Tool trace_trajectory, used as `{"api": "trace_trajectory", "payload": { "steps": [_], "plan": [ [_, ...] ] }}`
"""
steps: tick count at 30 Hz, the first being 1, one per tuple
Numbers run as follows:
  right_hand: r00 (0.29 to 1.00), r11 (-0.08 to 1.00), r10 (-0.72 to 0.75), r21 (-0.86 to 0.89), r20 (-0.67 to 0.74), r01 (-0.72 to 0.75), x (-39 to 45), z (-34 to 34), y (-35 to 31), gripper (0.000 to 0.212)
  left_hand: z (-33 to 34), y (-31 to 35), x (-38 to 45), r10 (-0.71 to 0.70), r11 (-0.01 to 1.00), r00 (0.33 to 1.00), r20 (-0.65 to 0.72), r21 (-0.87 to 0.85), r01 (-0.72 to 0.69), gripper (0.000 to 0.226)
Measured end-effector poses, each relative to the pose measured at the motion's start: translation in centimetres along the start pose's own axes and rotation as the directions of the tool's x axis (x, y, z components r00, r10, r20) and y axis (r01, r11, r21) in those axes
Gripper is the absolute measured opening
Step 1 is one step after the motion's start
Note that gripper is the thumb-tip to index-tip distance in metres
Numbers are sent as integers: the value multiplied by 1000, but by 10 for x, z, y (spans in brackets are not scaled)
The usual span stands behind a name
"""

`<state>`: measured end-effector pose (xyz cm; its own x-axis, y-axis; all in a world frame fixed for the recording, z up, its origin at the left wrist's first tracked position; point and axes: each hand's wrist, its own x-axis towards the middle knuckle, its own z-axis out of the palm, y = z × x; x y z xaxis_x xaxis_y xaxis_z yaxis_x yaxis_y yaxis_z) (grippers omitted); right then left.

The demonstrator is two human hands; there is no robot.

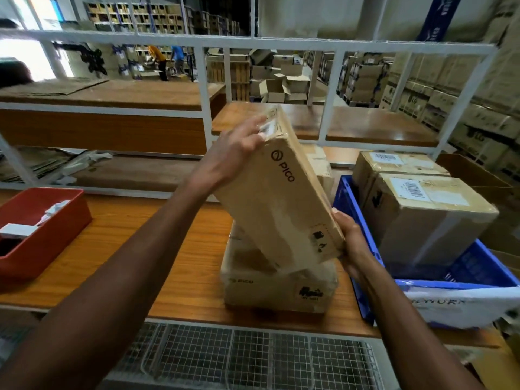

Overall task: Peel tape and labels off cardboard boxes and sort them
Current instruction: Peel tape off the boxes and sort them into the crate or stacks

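I hold a flat brown cardboard box (277,198) printed "PICO", tilted up on its end above a second PICO box (278,285) that lies on the wooden table (135,249). My left hand (233,156) grips the tilted box's upper left edge, fingers on a strip of clear tape (267,128) near the top corner. My right hand (351,240) supports the box's lower right corner from underneath.
A red tray (60,229) with paper scraps sits at the left of the table. A blue crate (478,274) at the right holds two labelled, taped boxes (422,209). White shelf rails (202,108) stand behind. A wire-mesh grid (239,358) lies at the near edge.
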<state>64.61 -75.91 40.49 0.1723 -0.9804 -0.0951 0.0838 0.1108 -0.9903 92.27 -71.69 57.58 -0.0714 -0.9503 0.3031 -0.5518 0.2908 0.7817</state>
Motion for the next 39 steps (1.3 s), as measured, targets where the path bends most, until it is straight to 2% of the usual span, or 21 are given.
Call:
{"api": "trace_trajectory", "payload": {
  "steps": [2,5,9,11,14,16,18,20,23,25,27,30,33,36,39],
  "plan": [
    [1000,999,4,49,8,-4,-5,13,10,50,9,13,13,47,988,999,-15,149,-44,55],
    [998,994,53,94,-17,-51,-8,28,21,45,26,33,26,62,961,998,10,271,-62,53],
    [988,988,137,-68,-65,-141,-11,34,22,27,43,47,31,-13,921,965,263,379,-91,44],
    [989,970,112,-204,-98,-130,-7,26,20,21,48,45,30,-5,904,939,344,402,-143,42],
    [979,946,-98,-323,-178,36,2,9,-6,15,48,41,30,6,880,945,327,447,-161,41],
    [928,921,-315,-302,-200,247,1,2,-46,17,46,38,30,-2,888,945,327,435,-149,41],
    [848,828,-514,-332,-127,452,-6,0,-95,20,44,37,31,2,906,942,335,398,-144,40],
    [801,718,-597,-411,53,562,-8,4,-134,20,38,37,35,18,921,931,364,356,-156,38],
    [825,564,-489,-619,283,546,-5,19,-159,21,27,30,46,41,950,943,332,278,-139,30],
    [832,467,-434,-703,345,536,-1,26,-159,16,20,19,56,51,946,977,207,304,-114,27],
    [822,400,-439,-741,362,540,1,30,-161,12,17,3,68,70,918,995,78,385,-95,26],
    [861,407,-362,-770,359,492,6,31,-171,7,18,-11,82,28,878,999,32,477,-40,34],
    [900,428,-237,-793,365,434,16,32,-187,9,20,-12,95,-6,834,998,70,550,-34,33],
    [911,466,-193,-783,365,413,39,38,-202,9,15,-4,102,-32,790,992,119,612,-48,30],
    [920,375,-170,-840,353,392,73,48,-212,26,12,-4,101,-29,792,994,103,609,-40,30]
  ]
}}
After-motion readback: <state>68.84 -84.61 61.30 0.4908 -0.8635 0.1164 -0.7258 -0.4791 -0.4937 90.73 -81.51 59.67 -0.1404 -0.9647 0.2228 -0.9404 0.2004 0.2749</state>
